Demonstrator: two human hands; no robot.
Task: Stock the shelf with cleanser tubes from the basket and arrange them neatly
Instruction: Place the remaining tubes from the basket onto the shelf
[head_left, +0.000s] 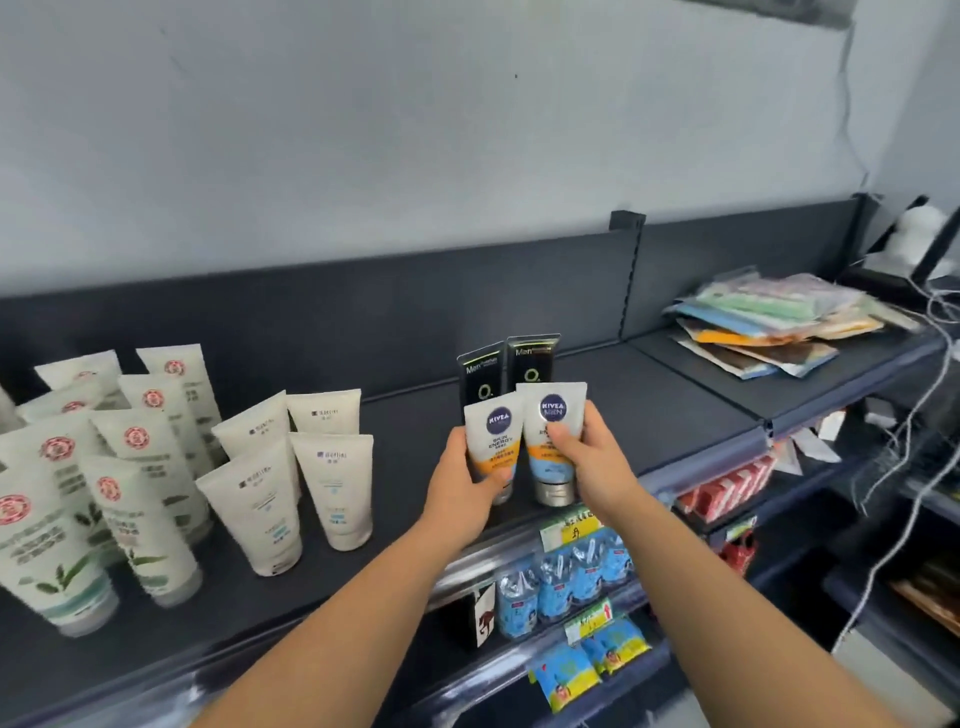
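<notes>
Left grip (462, 486), right grip (597, 457) round tubes (497, 447) (upright), shelf (649, 405), grey wall (467, 130)

Left hand (461, 488) and right hand (597, 460) reach forward, both gripping.

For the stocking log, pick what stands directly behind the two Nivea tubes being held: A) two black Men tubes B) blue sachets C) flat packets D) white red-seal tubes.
A: the black Men tubes rise just behind the Nivea tubes that the left hand and right hand grip.

Shop: stocked shelf (571, 374) with price tags (569, 527)
</notes>
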